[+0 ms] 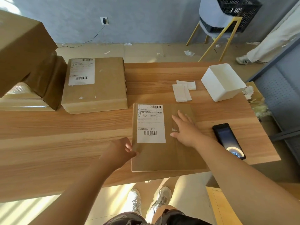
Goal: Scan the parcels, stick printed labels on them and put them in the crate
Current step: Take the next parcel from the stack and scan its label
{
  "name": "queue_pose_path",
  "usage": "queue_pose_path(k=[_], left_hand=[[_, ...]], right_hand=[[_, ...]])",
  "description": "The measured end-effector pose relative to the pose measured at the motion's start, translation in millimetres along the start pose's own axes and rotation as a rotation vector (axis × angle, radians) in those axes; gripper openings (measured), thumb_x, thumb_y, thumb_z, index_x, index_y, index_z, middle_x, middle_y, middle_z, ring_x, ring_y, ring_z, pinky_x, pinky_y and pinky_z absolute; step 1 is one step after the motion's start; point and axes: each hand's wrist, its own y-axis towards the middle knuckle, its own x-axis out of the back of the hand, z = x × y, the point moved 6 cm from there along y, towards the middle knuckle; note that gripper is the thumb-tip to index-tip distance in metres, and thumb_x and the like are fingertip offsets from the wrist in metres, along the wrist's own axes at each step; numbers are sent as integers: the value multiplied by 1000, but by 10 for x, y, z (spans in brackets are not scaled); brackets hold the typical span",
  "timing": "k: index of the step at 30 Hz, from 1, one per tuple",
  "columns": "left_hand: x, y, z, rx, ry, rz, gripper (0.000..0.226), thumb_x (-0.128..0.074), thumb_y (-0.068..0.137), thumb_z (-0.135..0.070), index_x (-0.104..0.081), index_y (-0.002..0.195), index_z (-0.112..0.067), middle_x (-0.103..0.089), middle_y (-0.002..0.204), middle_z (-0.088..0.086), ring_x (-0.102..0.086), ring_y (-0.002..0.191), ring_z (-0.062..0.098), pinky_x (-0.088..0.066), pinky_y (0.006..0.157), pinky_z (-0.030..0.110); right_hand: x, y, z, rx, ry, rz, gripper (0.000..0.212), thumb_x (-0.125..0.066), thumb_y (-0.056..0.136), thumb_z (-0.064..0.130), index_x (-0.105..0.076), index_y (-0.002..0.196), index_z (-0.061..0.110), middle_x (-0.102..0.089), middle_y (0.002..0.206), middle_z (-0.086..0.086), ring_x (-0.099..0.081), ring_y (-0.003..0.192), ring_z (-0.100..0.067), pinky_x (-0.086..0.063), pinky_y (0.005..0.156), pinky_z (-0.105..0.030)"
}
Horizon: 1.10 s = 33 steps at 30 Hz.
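Note:
A flat brown parcel [164, 153] lies on the wooden table [65, 135] near its front edge, with a white printed label [150, 123] stuck on its upper left. My left hand [121, 151] grips the parcel's left edge. My right hand [185, 129] rests flat on top of the parcel, right of the label, fingers spread. A black handheld scanner [228, 140] lies on the table to the right. A black crate [238, 12] sits on a chair far back right.
A larger labelled box [95, 85] stands at the back left beside stacked taped boxes [32, 75]. A white bin [223, 82] and loose paper slips [182, 90] lie at the back right. Another person's leg [267, 43] is at the far right.

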Motion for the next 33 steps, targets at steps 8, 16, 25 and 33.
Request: queue_pose_path(k=[8,16,25,33], left_hand=[[49,17,-291,-108,91,-236,34,-75,75,-29,-60,103,-19,-55,111,0,-55,100,20,-51,83,37],[-488,64,-1052,-352,247,-281,38,-76,74,-27,-67,109,-16,-60,116,3,-49,112,31,-46,92,46],[-833,61,-1234,-280,333,-408,46,-48,71,-52,-69,99,-22,-65,106,1,-57,98,38,-45,80,55],[-909,86,-1164,-289,297,-410,49,-46,75,-50,-70,98,-15,-64,112,4,-57,100,38,-47,83,52]], right_hand=[[210,-318,-434,127,220,-312,30,-55,96,25,-58,125,19,-51,132,6,-42,125,-13,-30,102,-22],[143,-536,-1702,-297,120,-383,40,-57,92,37,-52,127,19,-52,126,-2,-49,116,-24,-47,92,-41],[-31,-288,-2436,-491,108,-141,113,-70,71,63,-8,148,9,-23,149,-15,-27,136,-34,-33,106,-45],[-97,-136,-2425,-516,102,-152,115,-78,63,61,-18,143,3,-32,137,-13,-43,119,-30,-47,91,-39]])
